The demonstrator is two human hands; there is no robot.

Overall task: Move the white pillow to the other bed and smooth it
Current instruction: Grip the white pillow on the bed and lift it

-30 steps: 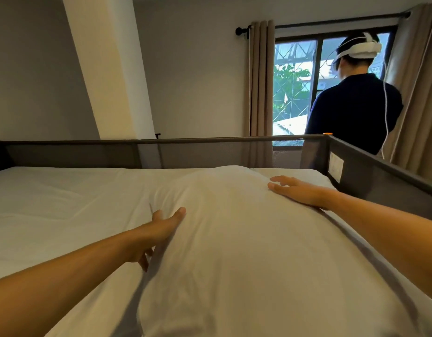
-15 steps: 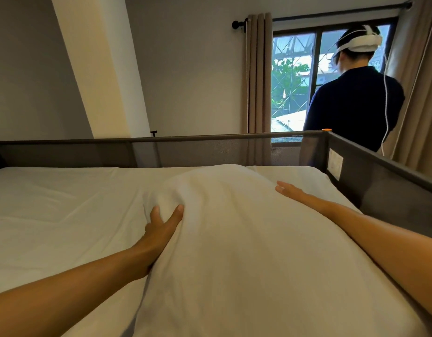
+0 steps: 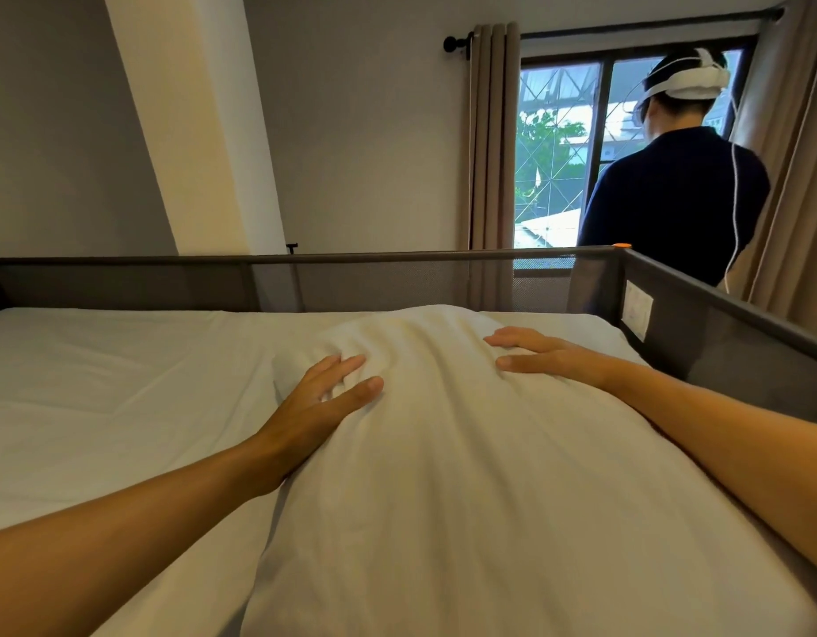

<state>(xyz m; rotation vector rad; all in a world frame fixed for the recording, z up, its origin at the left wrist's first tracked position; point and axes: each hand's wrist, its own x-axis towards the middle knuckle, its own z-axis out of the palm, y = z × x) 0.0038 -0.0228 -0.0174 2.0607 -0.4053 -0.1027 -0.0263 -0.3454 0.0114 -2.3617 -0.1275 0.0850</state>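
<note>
A white pillow lies lengthwise on the white-sheeted bed, running from the bottom edge of the view toward the far rail. My left hand rests flat on the pillow's far left part, fingers spread, with small creases in front of the fingertips. Flat on the far right part lies my right hand, fingers apart and pointing left. Neither hand grips the fabric.
A dark mesh guard rail runs along the bed's far side and right side. Beyond it a person in a dark shirt with a white headset stands at a window between beige curtains. A cream pillar rises at the back left.
Both hands have slid onto the pillow's top surface toward its middle. The left hand moved from the left edge up onto the pillow and spread flat; the right hand turned flat.
</note>
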